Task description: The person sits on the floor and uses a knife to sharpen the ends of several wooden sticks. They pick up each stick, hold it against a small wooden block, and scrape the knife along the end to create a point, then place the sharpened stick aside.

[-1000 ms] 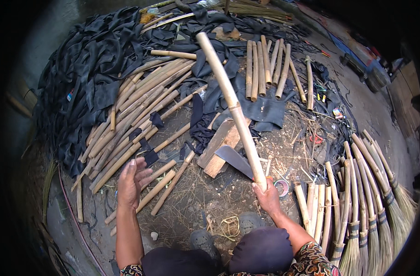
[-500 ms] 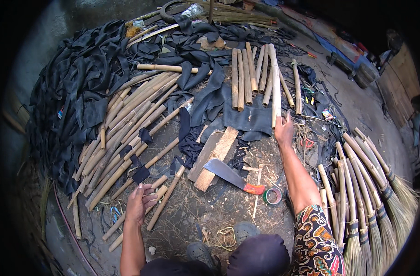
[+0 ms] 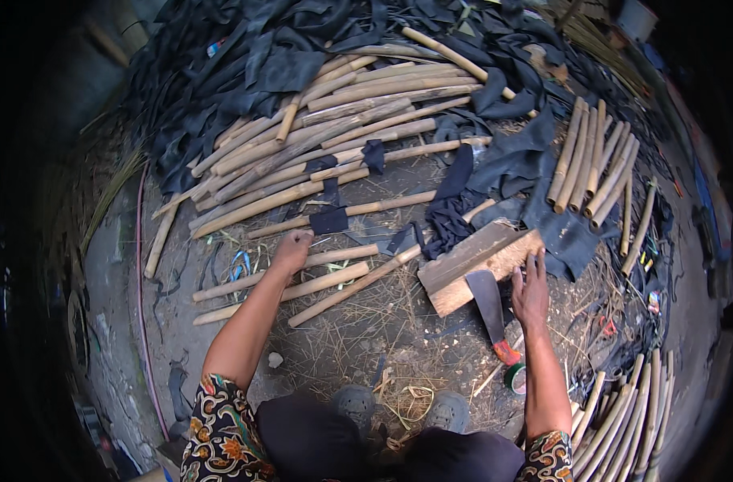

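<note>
My left hand (image 3: 291,249) reaches forward and curls over a bamboo stick (image 3: 342,255) that lies on the ground among other loose sticks. Fingers spread, my right hand (image 3: 531,291) holds nothing and rests by the near corner of a wooden block (image 3: 475,261). A cleaver (image 3: 487,296) with a red handle (image 3: 507,352) lies just left of that hand, its blade against the block.
A big pile of bamboo sticks (image 3: 342,120) and black rubber strips (image 3: 246,72) fills the far side. A neat row of cut sticks (image 3: 591,161) lies at the right, bound brooms (image 3: 623,426) at the lower right. A green tape roll (image 3: 516,377) sits by the cleaver handle. My shoes (image 3: 354,402) stand below.
My right hand held a long bamboo stick, laid it with the row at the right, and has come back empty beside the block. My left hand has closed on a stick on the ground.
</note>
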Demonstrator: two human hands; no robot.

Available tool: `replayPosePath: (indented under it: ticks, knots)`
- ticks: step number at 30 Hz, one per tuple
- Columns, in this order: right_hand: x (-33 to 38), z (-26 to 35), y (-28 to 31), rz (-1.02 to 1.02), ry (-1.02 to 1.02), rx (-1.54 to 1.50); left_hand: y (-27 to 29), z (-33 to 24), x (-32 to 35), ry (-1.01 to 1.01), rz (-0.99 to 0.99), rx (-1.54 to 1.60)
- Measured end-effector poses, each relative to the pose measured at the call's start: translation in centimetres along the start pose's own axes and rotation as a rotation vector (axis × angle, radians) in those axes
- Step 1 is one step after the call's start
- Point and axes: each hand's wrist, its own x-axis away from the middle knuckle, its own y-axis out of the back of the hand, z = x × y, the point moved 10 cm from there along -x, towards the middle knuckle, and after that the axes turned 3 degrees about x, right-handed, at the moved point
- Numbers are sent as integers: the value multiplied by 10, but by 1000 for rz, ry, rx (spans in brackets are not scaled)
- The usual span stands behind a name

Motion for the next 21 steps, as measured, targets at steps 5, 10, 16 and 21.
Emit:
replayPosePath:
  ticks: [5,10,16,21]
  knots:
    - [-3,6,-8,86,26,136,41,-4,-70,-33,-238,-367]
    - [-5,9,-12,135,47,189,41,-13,-109,-97,-219,-650]
    - [-7,6,-18,177,54,243,30,-13,-133,-54,-207,-882]
    - [-6,9,-18,163,55,260,34,-13,-125,-64,-58,-908]
